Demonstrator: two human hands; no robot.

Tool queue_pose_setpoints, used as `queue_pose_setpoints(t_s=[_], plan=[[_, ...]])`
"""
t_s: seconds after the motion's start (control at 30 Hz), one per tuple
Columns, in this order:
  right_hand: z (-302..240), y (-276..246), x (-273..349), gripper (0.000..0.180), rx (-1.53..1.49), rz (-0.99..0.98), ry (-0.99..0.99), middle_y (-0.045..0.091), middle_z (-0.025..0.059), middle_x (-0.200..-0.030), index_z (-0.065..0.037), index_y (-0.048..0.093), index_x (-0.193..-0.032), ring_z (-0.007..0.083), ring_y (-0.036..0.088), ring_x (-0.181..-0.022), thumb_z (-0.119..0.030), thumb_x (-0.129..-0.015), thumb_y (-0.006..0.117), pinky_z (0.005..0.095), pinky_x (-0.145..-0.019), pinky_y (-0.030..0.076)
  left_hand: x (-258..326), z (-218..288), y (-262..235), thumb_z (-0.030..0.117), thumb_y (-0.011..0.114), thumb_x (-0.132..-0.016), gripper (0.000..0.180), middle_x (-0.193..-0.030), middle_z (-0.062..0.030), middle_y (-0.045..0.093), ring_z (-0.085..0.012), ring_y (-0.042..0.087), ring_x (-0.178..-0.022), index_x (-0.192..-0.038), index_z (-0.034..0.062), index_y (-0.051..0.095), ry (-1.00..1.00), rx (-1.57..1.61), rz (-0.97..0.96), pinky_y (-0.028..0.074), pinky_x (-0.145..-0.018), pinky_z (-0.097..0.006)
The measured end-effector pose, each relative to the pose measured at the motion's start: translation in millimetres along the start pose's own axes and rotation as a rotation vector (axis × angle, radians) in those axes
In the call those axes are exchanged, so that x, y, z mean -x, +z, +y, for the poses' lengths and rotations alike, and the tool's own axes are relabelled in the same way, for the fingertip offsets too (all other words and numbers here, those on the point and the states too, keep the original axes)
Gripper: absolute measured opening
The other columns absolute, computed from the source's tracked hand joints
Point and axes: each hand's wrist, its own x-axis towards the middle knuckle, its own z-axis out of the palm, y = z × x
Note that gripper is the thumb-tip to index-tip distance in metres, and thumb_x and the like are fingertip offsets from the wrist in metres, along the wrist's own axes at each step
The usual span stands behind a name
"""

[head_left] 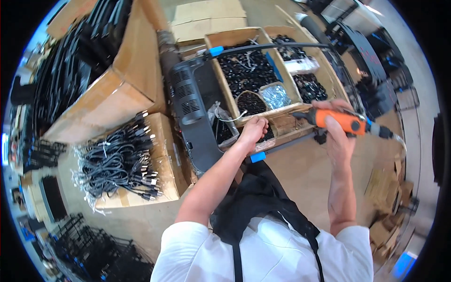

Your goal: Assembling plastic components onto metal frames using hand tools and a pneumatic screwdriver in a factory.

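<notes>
Head view: right hand [339, 139] grips orange tool [344, 123]

I am in a workshop, to judge by the compartmented cardboard box [221, 77] of small black parts [242, 70], the bundled cables [117, 162] and cartons. My right hand [340, 145] grips an orange power tool [345, 122].

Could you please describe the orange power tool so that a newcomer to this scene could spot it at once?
Find the divided cardboard box at the upper middle. By its near right corner, the person's right hand grips the orange power tool. Its bright orange body sets it apart from the small black parts in the box.
</notes>
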Motion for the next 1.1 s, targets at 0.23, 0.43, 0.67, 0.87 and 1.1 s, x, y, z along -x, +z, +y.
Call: queue_pose_setpoints(t_s=[0.23,0.43,0.67,0.87,1.1], plan=[[-57.5,-58.9,119.3,0.043,0.129,0.287,-0.114,0.072,0.0220,-0.121,0.000,0.052,-0.134,0.0392,0.067,-0.122,-0.004,-0.094,0.066,0.0537,-0.111,0.048,-43.5,-42.1,-4.2,0.030,0.061,-0.099,0.026,-0.110,-0.0116,0.077,-0.0309,0.074,-0.099,-0.111,0.0162,0.080,0.133,-0.980,0.026,0.056,-0.093,-0.043],[-19.4,-55.4,163.4,0.044,0.074,0.268,-0.043,0.072,0.0202,-0.119,-0.002,0.053,-0.132,0.0389,0.067,-0.123,-0.003,-0.091,0.070,0.0549,-0.110,0.050,87.3,-8.5,-0.7,0.020,0.047,-0.113,0.023,-0.103,-0.0148,0.076,-0.0208,0.074,-0.090,-0.123,0.0026,0.059,0.103,0.016,-0.119,0.058,-0.074,-0.031],[22.7,11.0,148.6,0.040,-0.052,-0.138,0.049,0.070,0.0221,-0.121,-0.002,0.055,-0.126,0.0361,0.067,-0.121,-0.002,-0.091,0.072,0.0531,-0.109,0.051,201.0,-55.6,16.7,0.030,0.053,-0.112,0.023,-0.110,-0.0124,0.076,-0.0235,0.077,-0.094,-0.115,0.0084,0.062,-0.091,0.688,-0.002,0.065,-0.079,-0.034],[40.2,40.0,141.3,0.038,-0.114,-0.509,0.113,0.070,0.0176,-0.123,-0.002,0.057,-0.126,0.0314,0.064,-0.126,0.000,-0.091,0.073,0.0511,-0.113,0.049,225.1,-85.2,21.3,0.032,0.052,-0.112,0.031,-0.107,-0.0123,0.076,-0.0259,0.077,-0.098,-0.111,0.0029,0.064,-0.042,1.129,0.215,0.066,-0.080,-0.036],[58.6,26.8,135.0,0.039,-0.225,-0.737,0.112,0.070,0.0173,-0.123,-0.004,0.057,-0.127,0.0331,0.065,-0.126,-0.001,-0.091,0.073,0.0532,-0.114,0.048,235.4,-109.9,47.4,0.031,0.056,-0.111,0.031,-0.098,-0.0105,0.076,-0.0243,0.077,-0.091,-0.106,0.0026,0.066,0.143,1.277,0.387,0.067,-0.080,-0.036]])
